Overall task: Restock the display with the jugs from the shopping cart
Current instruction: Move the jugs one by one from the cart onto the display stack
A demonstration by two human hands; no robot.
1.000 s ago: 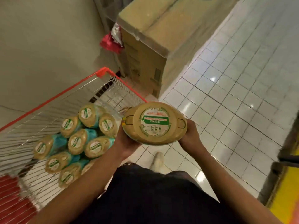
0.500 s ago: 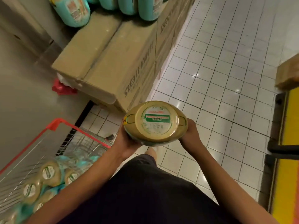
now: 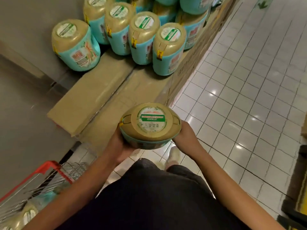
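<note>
Since half a sec ago the view is swinging up toward the display: the cardboard boxes are coming closer, more display jugs are showing at top, & the shopping cart is sliding into the lower-left corner. The held jug is staying btw both hands, lid facing the camera, over the floor tiles just beside the boxes' near corner, not yet on them. The left hand is gripping its left side w/ fingers wrapping beneath. The right hand is clasping the right side, fingertips hidden behind the jug. Display jugs are standing lid-up in a cluster on the far part of the boxes, w/ one apart at left by the wall. More jugs, the cart jugs, are lying blurred in the cart at bottom left. One shoe is showing just below the held jug.
</note>
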